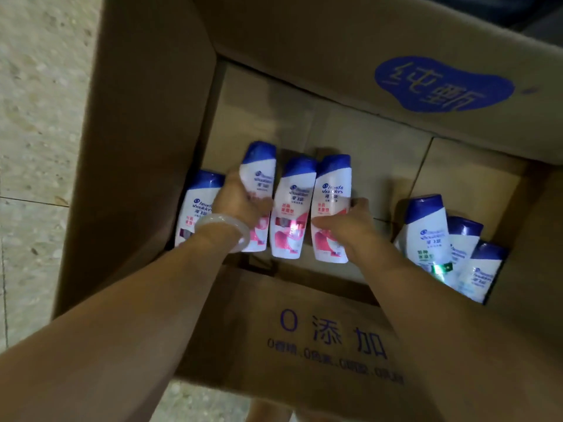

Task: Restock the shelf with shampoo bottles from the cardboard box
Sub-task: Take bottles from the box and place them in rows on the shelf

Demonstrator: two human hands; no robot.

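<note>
- Shelf not in view; frame shows only the open box (pixel 146 123) on a stone floor (pixel 33 95), seen from above
- Whole frame motion-blurred; small print on labels unreadable; lower part of bottle 1 (pixel 198 205) hidden behind the left wrist
- Bottles lie in the box bottom: four with pink labels in a row at left, three more with green or pale labels (pixel 426 233) leaning together at the right wall, well apart from the row
- Left hand (pixel 240 196) grips bottle 2 (pixel 259 184), fingers curled round its body, bottle raised slightly above its neighbours
- Right hand (pixel 344 220) grips bottle 4 (pixel 332 190) at its lower half, thumb on the label face
- Bottle 3 (pixel 292 208) lies untouched between the hands
- Both forearms reach down into the box; pale bangle (pixel 219 229) on left wrist
</note>
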